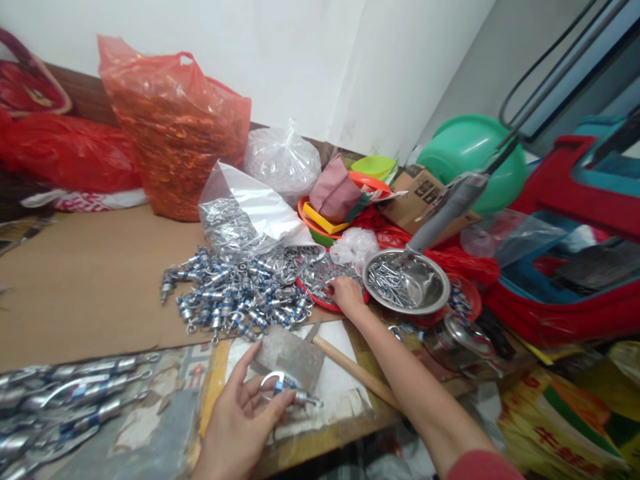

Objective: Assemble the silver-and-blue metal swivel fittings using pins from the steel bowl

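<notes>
Cardboard [90, 280] lines the tabletop [310, 448] at far left, white wall [300, 67] beyond, left grip [245, 413] clamped on metal fitting [285, 385], right grip's [349, 295] closure indiscernible.

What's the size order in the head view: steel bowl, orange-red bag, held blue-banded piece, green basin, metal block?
1. Orange-red bag
2. Green basin
3. Steel bowl
4. Metal block
5. Blue-banded piece, left hand

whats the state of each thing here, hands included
left hand, holding a blue-banded fitting
right hand, curled, over the red dish
red dish, holding small metal parts
steel bowl, partly filled with pins
hammer, lying down
large red bag, upright, bulging
clear bag by the wall, gathered shut
</notes>
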`<state>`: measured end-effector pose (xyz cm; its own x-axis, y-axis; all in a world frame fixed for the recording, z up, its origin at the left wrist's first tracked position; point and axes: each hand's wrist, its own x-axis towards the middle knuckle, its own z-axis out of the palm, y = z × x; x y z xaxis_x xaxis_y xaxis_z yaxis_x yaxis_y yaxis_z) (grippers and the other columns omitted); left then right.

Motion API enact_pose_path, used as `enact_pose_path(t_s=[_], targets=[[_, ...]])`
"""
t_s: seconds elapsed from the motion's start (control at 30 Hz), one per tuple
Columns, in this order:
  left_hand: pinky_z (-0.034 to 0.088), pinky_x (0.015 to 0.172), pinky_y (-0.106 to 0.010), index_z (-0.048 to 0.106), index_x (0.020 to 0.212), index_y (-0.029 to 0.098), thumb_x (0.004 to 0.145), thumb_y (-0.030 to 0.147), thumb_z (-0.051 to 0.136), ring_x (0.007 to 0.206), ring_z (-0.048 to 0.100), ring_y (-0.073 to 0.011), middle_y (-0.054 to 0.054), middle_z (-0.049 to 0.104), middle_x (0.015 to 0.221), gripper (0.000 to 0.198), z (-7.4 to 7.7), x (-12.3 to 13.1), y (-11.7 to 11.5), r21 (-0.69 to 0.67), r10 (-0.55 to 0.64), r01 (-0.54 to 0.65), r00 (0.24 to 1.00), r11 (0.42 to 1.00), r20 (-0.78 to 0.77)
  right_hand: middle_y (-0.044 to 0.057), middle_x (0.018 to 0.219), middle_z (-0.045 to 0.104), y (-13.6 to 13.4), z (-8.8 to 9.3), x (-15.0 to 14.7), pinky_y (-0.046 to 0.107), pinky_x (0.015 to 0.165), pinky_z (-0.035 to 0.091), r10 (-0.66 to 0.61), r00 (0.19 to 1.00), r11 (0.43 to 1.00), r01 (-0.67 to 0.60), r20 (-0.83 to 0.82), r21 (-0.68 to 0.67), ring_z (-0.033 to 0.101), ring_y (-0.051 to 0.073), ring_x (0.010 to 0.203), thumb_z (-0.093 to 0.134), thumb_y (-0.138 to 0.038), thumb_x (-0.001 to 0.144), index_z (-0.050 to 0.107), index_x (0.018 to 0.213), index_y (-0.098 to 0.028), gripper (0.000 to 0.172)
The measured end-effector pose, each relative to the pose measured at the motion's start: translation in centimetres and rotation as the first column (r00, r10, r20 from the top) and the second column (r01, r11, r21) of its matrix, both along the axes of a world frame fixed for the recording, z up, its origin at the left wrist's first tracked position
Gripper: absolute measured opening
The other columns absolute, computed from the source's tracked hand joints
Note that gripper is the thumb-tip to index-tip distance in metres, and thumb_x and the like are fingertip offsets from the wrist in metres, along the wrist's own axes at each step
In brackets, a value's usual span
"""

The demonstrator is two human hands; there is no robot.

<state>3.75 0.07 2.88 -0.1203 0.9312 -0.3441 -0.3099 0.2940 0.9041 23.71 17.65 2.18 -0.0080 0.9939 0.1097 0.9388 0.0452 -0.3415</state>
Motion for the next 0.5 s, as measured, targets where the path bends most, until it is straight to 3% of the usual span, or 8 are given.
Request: enact_pose_path(t_s=[0.1, 0.2, 0.27, 0.4, 0.5], targets=[[0.052, 0.047, -0.027, 0.029, 0.129, 0.018, 0.049, 0.025, 0.075, 0.063, 0.065, -0.0213, 0.000, 0.064, 0.061, 0.093, 0.2, -0.2, 0.2, 0.001, -0.029, 0.029, 0.999, 1.000, 0.022, 0.007, 0.108, 0.053, 1.0, -0.7, 0.4, 0.036, 0.078, 0.046, -0.007, 1.000, 1.000, 0.007, -0.006, -0.022, 0.055, 0.017, 0.092, 0.049, -0.028, 0.085, 0.052, 0.106, -0.016, 0.024], [0.051, 0.049, -0.026, 0.025, 0.130, 0.019, 0.048, 0.024, 0.075, 0.058, 0.064, -0.0192, 0.002, 0.063, 0.060, 0.097, -0.2, -0.5, 0.5, 0.012, -0.058, 0.058, 0.998, 0.998, 0.015, 0.009, 0.101, 0.058, 0.8, -0.2, 0.9, 0.034, 0.082, 0.043, -0.011, 0.996, 1.000, 0.013, -0.089, 0.025, 0.055, 0.019, 0.094, 0.052, -0.014, 0.080, 0.061, 0.090, -0.014, 0.014], [0.050, 0.052, -0.026, 0.024, 0.131, 0.020, 0.046, 0.024, 0.076, 0.058, 0.064, -0.0184, 0.002, 0.063, 0.060, 0.100, -0.5, -0.7, 0.7, 0.015, -0.058, 0.058, 0.998, 0.998, 0.006, 0.010, 0.094, 0.061, -0.1, 0.5, 0.9, 0.032, 0.079, 0.045, 0.000, 0.983, 0.998, 0.011, -0.182, 0.059, 0.058, 0.018, 0.090, 0.049, -0.010, 0.079, 0.063, 0.087, -0.013, 0.017], [0.050, 0.052, -0.026, 0.023, 0.131, 0.021, 0.043, 0.023, 0.078, 0.056, 0.063, -0.0174, 0.004, 0.062, 0.059, 0.103, -0.6, -0.8, 0.8, 0.000, -0.057, 0.057, 0.998, 0.998, 0.007, 0.005, 0.077, 0.066, -4.8, 1.8, -1.2, 0.025, 0.060, 0.050, 0.092, 0.923, 0.996, -0.085, -0.374, 0.035, 0.062, 0.014, 0.067, 0.046, -0.023, 0.082, 0.062, 0.091, -0.013, 0.021], [0.051, 0.053, -0.026, 0.021, 0.132, 0.019, 0.043, 0.020, 0.078, 0.054, 0.062, -0.0162, 0.004, 0.063, 0.057, 0.105, -0.5, -0.8, 0.9, 0.017, -0.057, 0.056, 0.998, 0.998, 0.034, 0.000, 0.063, 0.065, -9.5, 2.7, -3.7, 0.020, 0.052, 0.048, 0.249, 0.802, 0.946, -0.321, -0.542, -0.040, 0.060, 0.011, 0.056, 0.055, -0.023, 0.077, 0.066, 0.077, -0.014, 0.014]])
